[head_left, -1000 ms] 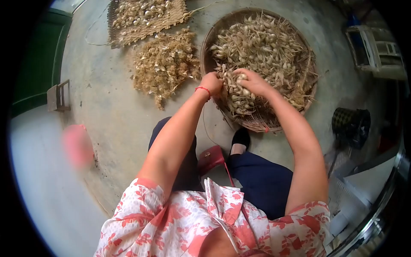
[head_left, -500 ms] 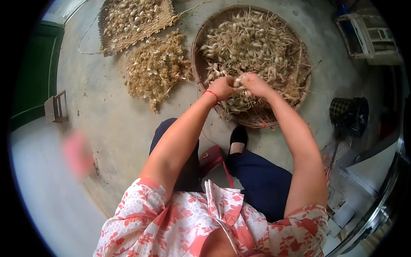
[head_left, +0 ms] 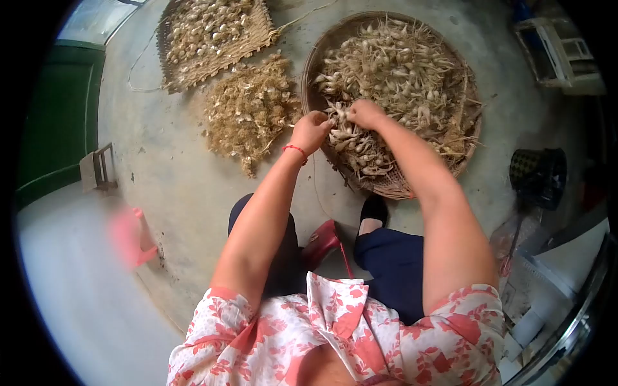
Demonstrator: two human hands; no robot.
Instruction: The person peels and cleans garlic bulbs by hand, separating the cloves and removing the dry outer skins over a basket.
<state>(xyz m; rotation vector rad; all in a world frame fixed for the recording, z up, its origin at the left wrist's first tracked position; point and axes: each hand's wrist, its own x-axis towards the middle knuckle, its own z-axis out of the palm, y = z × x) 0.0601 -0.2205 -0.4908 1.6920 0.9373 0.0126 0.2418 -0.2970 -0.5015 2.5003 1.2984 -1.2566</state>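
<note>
Concrete floor [head_left: 174, 141], round wicker basket [head_left: 312, 96] of garlic-like bulbs [head_left: 389, 74]. My left hand [head_left: 310, 132] and right hand [head_left: 367, 115] curl at the bulbs; can't tell what either grips.

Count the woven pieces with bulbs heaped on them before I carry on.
2: the round basket, where the left hand and right hand are, and the flat mat at upper left, cut off by the picture's top edge. Others may lie out of view.
</note>
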